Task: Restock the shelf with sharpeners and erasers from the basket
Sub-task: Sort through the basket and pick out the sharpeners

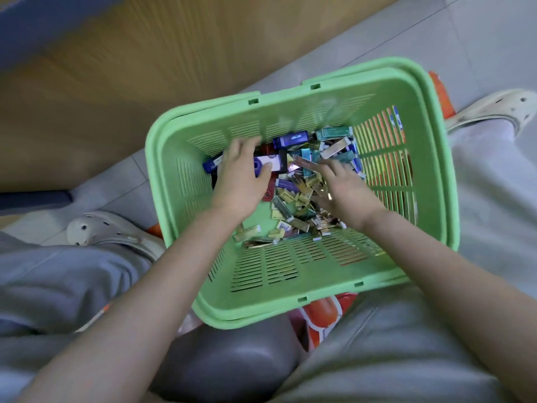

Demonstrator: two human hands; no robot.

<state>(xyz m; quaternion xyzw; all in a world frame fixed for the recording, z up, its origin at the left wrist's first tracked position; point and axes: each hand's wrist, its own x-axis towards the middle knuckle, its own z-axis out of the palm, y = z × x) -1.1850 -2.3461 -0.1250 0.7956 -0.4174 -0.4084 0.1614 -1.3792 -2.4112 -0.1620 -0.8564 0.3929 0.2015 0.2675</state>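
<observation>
While both hands are down inside the green basket, what worries me most is a scoop that takes too many pieces at once. The stock is small and loose, so a heaped handful could shed pieces over the rim onto the floor on the way up. Sorts could also get mixed, since the two kinds lie jumbled together.

My left hand lies over a white-and-purple piece, thumb against it. I cannot tell whether that grip has closed, as the view is blurred. My right hand has a loose grip, fingers straight and spread over the pile, holding nothing that I can see.

Everything sits in the basket bottom, which rests on the floor between my legs. The erasers look like little flat blocks in gold and teal wrappers, slick and light, heaped towards the right. The sharpeners, as I judge them, are the chunkier blue and purple pieces at the far side, easier to pinch singly.
</observation>
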